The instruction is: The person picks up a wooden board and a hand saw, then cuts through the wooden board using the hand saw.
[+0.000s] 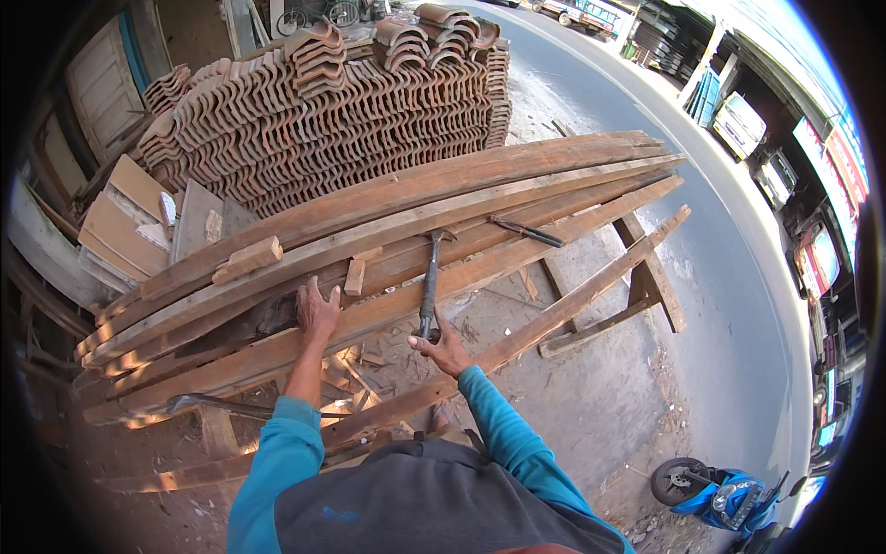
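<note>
Claw hammer [430, 282]: is crossing the near edge of the beam stack [461, 175], its head pointing toward the far edge and its butt overhanging the near edge.
Long axis: is running away from the person, leaning slightly right, crosswise to the beams.
Right hand [441, 348]: is grasping the butt end of the handle, the nearer hand by far.
Hammer from grip: is extending forward from the right hand; whether the head is touching wood, cannot tell.
Left hand [318, 312]: is spreading its fingers over the beams, holding nothing visible.
Small wood block [354, 277]: is lying just beside the left fingertips.
Dark-handled tool [526, 231]: is lying right of the hammer head.
Roof tiles [332, 138]: are standing stacked beyond the far edge.
</note>
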`<move>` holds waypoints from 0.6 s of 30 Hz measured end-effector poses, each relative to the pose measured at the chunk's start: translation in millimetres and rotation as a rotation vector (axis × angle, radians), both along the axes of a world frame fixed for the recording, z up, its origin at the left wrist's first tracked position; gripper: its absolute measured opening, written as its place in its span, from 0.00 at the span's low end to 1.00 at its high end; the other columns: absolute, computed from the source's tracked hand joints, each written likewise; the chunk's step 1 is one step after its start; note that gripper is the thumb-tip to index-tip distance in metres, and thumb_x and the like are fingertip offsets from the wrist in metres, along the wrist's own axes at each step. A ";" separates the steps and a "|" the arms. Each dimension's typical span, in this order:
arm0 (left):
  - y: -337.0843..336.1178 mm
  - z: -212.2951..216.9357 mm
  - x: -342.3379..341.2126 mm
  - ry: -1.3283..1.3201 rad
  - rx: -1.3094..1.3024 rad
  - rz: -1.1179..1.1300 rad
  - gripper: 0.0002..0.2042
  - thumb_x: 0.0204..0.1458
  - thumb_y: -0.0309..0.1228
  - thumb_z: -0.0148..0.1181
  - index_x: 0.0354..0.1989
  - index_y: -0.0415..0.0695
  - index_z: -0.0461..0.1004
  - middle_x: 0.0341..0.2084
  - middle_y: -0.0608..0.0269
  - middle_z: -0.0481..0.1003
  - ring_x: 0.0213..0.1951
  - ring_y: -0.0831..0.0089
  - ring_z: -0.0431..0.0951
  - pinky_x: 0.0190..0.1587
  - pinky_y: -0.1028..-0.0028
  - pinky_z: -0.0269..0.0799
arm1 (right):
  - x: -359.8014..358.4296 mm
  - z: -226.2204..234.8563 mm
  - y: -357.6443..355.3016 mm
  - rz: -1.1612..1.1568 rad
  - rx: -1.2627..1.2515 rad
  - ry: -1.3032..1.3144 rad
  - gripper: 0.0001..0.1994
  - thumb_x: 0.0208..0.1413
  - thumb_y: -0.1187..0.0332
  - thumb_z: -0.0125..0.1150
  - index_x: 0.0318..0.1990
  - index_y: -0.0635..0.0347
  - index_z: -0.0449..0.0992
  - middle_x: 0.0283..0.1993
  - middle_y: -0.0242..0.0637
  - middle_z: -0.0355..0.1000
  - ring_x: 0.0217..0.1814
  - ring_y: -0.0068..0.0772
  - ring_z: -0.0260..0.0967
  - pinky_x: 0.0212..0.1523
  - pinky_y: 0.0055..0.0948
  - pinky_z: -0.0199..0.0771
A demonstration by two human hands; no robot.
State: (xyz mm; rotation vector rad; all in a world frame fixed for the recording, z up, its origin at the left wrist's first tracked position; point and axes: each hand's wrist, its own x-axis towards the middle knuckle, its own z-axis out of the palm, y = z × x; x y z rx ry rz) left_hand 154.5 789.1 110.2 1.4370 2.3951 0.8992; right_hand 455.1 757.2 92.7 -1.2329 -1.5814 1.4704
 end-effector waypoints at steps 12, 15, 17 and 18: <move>-22.7 0.9 -75.5 0.177 -0.418 0.022 0.37 0.51 0.42 0.68 0.69 0.47 0.61 0.64 0.48 0.67 0.68 0.54 0.63 0.70 0.52 0.52 | 48.8 -15.5 -103.8 -0.227 -0.346 0.158 0.31 0.64 0.52 0.64 0.63 0.72 0.69 0.47 0.49 0.79 0.46 0.38 0.81 0.43 0.33 0.82; -17.5 -16.7 -90.1 0.203 -0.440 0.027 0.36 0.51 0.39 0.67 0.69 0.47 0.60 0.64 0.47 0.68 0.67 0.53 0.64 0.68 0.52 0.53 | 63.0 -24.9 -118.8 -0.351 -0.376 0.206 0.29 0.63 0.52 0.64 0.59 0.70 0.71 0.47 0.46 0.79 0.45 0.36 0.81 0.42 0.30 0.82; -17.5 -22.3 -90.1 0.233 -0.401 0.035 0.34 0.51 0.36 0.66 0.67 0.45 0.61 0.61 0.47 0.70 0.66 0.53 0.65 0.67 0.52 0.54 | 76.5 -31.2 -126.4 -0.415 -0.384 0.213 0.29 0.63 0.52 0.65 0.59 0.70 0.71 0.47 0.47 0.79 0.44 0.37 0.81 0.42 0.30 0.82; -21.6 -16.8 -86.7 0.264 -0.396 0.050 0.33 0.51 0.34 0.65 0.67 0.45 0.61 0.59 0.46 0.71 0.65 0.52 0.67 0.65 0.52 0.55 | 82.7 -31.6 -130.9 -0.479 -0.400 0.216 0.30 0.63 0.51 0.65 0.59 0.71 0.71 0.47 0.48 0.79 0.44 0.38 0.81 0.42 0.31 0.82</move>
